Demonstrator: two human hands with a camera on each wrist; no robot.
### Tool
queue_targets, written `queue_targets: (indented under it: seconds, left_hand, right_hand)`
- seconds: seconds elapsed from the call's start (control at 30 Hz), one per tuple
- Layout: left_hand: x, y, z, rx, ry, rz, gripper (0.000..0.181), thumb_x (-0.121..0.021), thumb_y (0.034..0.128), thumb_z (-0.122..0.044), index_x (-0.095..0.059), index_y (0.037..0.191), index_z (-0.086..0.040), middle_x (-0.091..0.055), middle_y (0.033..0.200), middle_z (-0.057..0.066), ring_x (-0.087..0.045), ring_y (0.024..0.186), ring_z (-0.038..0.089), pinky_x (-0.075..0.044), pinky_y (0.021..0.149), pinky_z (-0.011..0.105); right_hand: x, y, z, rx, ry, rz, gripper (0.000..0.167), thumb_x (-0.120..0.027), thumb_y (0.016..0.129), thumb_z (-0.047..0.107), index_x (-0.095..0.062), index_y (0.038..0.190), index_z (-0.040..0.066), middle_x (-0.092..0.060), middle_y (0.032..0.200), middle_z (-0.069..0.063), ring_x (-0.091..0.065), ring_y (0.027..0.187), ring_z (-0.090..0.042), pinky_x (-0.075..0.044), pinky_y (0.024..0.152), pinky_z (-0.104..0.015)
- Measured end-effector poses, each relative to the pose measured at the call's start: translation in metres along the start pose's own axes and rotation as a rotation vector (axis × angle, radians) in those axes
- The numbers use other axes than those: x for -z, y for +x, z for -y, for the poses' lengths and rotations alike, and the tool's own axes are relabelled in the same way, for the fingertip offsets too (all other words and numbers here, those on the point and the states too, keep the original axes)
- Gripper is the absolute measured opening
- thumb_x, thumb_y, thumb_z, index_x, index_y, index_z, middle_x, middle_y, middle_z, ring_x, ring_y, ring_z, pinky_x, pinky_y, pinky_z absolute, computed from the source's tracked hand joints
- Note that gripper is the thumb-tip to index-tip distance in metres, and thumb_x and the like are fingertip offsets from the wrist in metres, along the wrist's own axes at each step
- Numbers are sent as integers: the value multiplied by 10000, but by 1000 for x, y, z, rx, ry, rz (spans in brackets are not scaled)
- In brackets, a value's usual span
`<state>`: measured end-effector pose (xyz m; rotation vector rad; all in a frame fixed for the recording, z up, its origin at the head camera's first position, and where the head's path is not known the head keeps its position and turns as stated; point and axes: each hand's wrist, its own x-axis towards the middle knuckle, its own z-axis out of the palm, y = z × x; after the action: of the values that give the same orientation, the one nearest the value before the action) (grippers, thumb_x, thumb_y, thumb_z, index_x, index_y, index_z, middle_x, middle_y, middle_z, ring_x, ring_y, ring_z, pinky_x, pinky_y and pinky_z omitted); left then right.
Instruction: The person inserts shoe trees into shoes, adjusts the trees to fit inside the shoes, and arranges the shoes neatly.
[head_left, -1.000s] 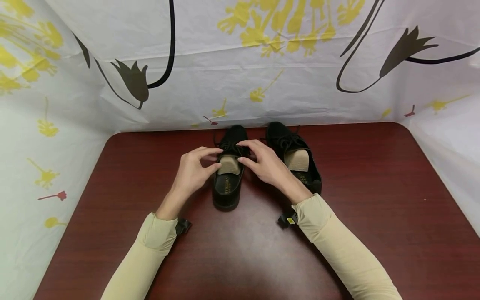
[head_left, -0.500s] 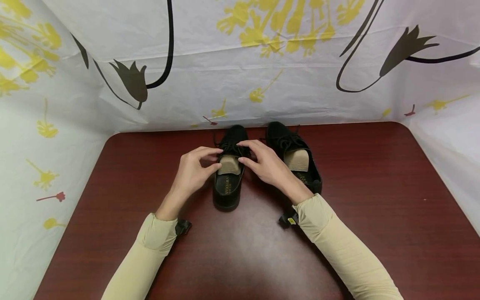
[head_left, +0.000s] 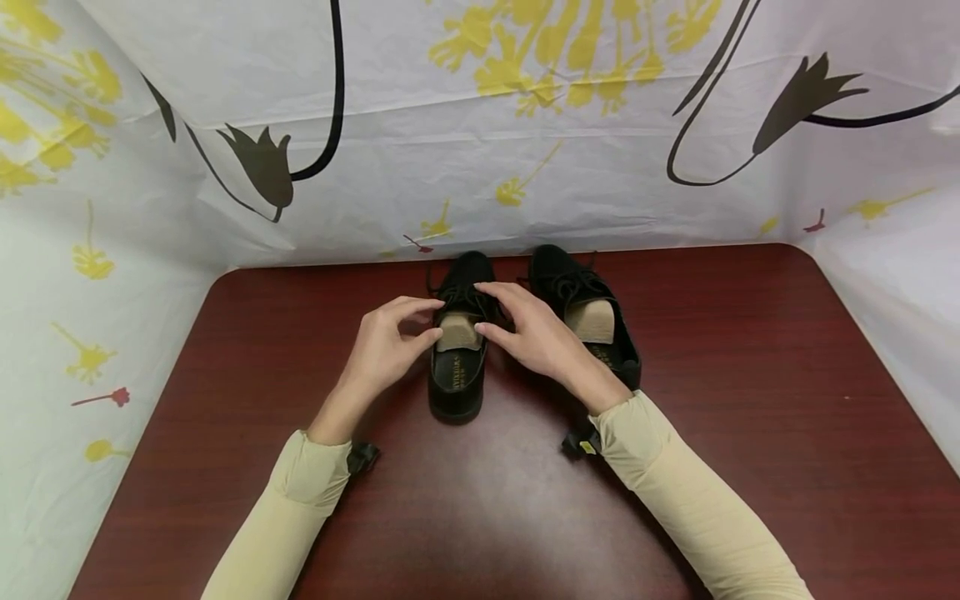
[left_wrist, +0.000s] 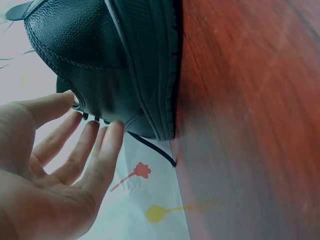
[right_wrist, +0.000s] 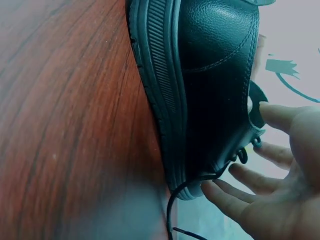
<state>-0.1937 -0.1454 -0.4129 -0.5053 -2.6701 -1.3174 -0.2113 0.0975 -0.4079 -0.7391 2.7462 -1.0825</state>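
Note:
Two black lace-up shoes stand side by side, toes toward the back edge, each with a beige insert in its opening. My left hand is at the left side of the left shoe. Its thumb is by the opening and its fingertips touch or nearly touch the upper near the lace holes. On the other side, my right hand has its thumb by the tongue and its spread fingers beside the laces. The right shoe is partly behind my right hand and forearm.
The dark red table has rounded far corners. A white sheet with yellow and grey flower prints hangs along the back and both sides. Dark camera mounts sit on both wrists.
The left shoe's heel has shifted slightly to the right. My right thumb has moved a little down, away from the index finger. My left hand looks almost unchanged.

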Motion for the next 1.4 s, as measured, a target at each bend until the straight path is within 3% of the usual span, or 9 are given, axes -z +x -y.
queue_targets:
  seconds: [0.17, 0.4, 0.63, 1.03, 1.4]
  left_hand:
    - [3, -2, 1, -25, 39, -8, 398, -749, 909, -213, -673, 1291, -138, -625, 1266, 55, -624, 1114, 253, -549, 875, 419]
    - [7, -4, -1, -42, 147, 13, 543, -734, 918, -311, -575, 1411, -149, -510, 1436, 91, -454, 1321, 326, -353, 1064, 560]
    - [8, -5, -2, -68, 191, 31, 620, -730, 916, -351, -513, 1464, -158, -477, 1468, 104, -438, 1329, 334, -360, 1068, 536]
    - [14, -10, -7, -28, 263, 80, 737, -699, 904, -489, -392, 1536, -266, -385, 1537, 57, -356, 1401, 293, -377, 1054, 561]
    - [23, -16, -2, -30, 288, 83, 777, -684, 901, -524, -338, 1559, -296, -353, 1561, 45, -331, 1422, 291, -360, 1070, 566]
  right_hand:
    - [6, -7, 5, -2, -55, 15, 755, -648, 933, 501, -308, 1568, 274, -335, 1575, -23, -395, 1399, -231, -408, 1066, -476]
    - [16, -17, 6, 35, -104, 30, 882, -693, 865, 579, -269, 1581, 287, -280, 1604, -27, -348, 1429, -252, -395, 1070, -504]
    - [21, -23, 6, 87, -148, 40, 872, -693, 869, 571, -291, 1577, 257, -283, 1602, -35, -349, 1424, -275, -396, 1061, -524]
    - [34, -33, 0, 143, -207, -12, 815, -733, 868, 506, -379, 1541, 213, -338, 1568, -45, -359, 1413, -275, -400, 1058, -507]
    - [51, -48, -13, 212, -225, -119, 771, -790, 830, 456, -471, 1487, 209, -399, 1531, 1, -317, 1451, -235, -369, 1060, -543]
